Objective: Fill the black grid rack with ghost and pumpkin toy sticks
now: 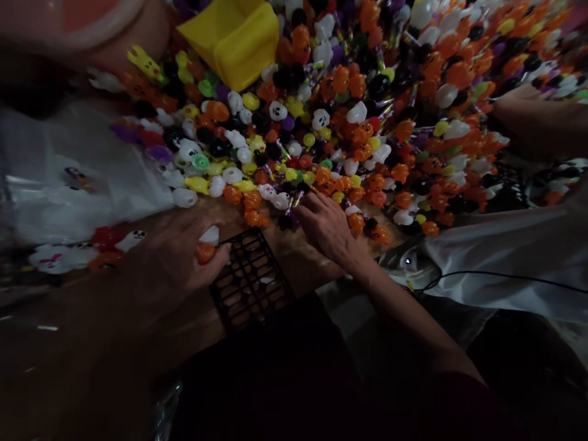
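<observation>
My left hand (pixel 177 251) is closed around small orange and white plastic figures (pixel 205 252), held between thumb and fingers beside a black plastic grid tray (pixel 252 278). At the near edge of a large heap of small plastic figures (pixel 340 184), my right hand (pixel 324 223) reaches in with its fingers bent together. Shiny wrapped tubes lie by its fingertips, but what they pinch is hidden. Pumpkins, ghosts and yellow, black and purple shapes make up the heap. The grid tray lies on a brown tabletop (pixel 298 257) at my front.
A yellow scoop-like container (pixel 234 43) rests on the heap. Clear plastic bags (pixel 73 171) lie at left, with several figures (pixel 87 251) below them. Another person's hand (pixel 523 110) reaches in from the right. A dark cable (pixel 496 274) crosses white cloth (pixel 514 245).
</observation>
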A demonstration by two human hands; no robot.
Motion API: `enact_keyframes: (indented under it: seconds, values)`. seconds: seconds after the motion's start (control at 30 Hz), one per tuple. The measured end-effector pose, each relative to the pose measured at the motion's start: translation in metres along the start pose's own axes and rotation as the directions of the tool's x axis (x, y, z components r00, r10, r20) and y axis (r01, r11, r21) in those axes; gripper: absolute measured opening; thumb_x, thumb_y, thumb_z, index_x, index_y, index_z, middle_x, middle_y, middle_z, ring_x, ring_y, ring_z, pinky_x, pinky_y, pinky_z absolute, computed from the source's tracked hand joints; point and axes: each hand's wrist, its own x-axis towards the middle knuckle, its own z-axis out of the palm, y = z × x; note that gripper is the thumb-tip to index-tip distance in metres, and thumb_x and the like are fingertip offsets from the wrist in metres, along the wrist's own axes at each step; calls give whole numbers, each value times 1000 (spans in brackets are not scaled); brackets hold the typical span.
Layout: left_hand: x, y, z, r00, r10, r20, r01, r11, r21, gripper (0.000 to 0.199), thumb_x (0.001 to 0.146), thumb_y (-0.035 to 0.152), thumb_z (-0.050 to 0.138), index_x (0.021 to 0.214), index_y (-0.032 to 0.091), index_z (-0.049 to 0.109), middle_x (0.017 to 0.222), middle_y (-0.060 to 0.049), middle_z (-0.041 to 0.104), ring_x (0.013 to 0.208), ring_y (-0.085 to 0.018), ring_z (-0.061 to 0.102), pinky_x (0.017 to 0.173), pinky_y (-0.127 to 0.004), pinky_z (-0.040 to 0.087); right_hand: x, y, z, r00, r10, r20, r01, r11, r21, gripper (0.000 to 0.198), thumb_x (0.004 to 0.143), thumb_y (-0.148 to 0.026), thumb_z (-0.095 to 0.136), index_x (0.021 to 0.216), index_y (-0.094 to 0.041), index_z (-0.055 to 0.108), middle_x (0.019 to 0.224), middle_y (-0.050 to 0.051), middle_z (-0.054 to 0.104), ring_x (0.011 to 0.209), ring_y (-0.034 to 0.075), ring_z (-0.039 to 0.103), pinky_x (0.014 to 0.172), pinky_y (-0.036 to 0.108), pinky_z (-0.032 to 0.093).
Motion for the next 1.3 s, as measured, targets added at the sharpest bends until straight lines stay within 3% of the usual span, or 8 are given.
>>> enact_keyframes:
  seconds: [0.07,0.17,0.43,0.6,0.9,1.07,1.17,1.3]
  values:
    - [0,-1,1,999,40,-20,-40,999,28,34,94,45,50,117,23,62,104,-12,71,97,-35,68,82,-50,57,18,-1,0,993,-111,32,111,994,11,21,101,-17,50,106,-21,70,112,11,64,105,25,51,88,36,39]
    - [-1,-1,1,998,48,-29,-46,997,57,35,93,46,52,115,21,63,104,-13,72,95,-35,69,80,-49,57,30,-1,4,991,-107,74,107,994,6,18,99,-16,53,101,-19,71,113,13,64,105,26,50,91,38,38]
    - [-1,10,1,999,-29,18,28,998,49,35,98,40,40,111,17,63,108,-16,70,105,-40,67,87,-54,57,-14,5,8,999,-6,-36,5,1000,-17,23,103,-26,51,110,-16,71,107,13,65,97,24,52,86,37,39]
    - [-3,3,3,999,7,37,-8,1000,18,33,100,39,44,120,18,59,115,-15,69,109,-38,66,91,-53,55,-12,5,3,985,-173,-2,173,984,-49,27,102,-20,52,123,-18,68,123,14,65,110,27,52,93,41,41]
    - [-2,8,5,999,42,-7,-42,999,-1,22,101,29,47,120,22,56,112,-11,69,108,-35,67,89,-49,54,17,-5,44,961,-277,11,277,961,-8,38,106,-19,43,142,-20,56,120,13,66,112,26,52,102,46,42]
    - [-3,-6,8,989,145,10,-145,989,14,32,96,29,56,127,22,54,113,-11,70,104,-34,68,87,-47,55,26,-1,32,992,-80,-100,76,996,-47,36,106,-31,47,136,-16,59,129,16,63,121,30,50,107,47,37]
    - [-5,-14,11,987,162,4,-162,986,32,36,93,30,60,128,23,55,116,-10,69,103,-33,68,86,-46,56,42,-7,27,994,104,-27,-105,993,-47,37,103,-30,48,134,-13,59,127,18,63,115,32,52,99,46,42]
    - [-6,-5,11,992,123,4,-123,992,27,33,93,30,59,125,22,58,113,-10,70,103,-34,68,86,-47,55,62,-9,33,988,152,38,-151,988,-34,50,100,-24,47,149,-13,48,137,19,60,118,32,54,101,45,41]
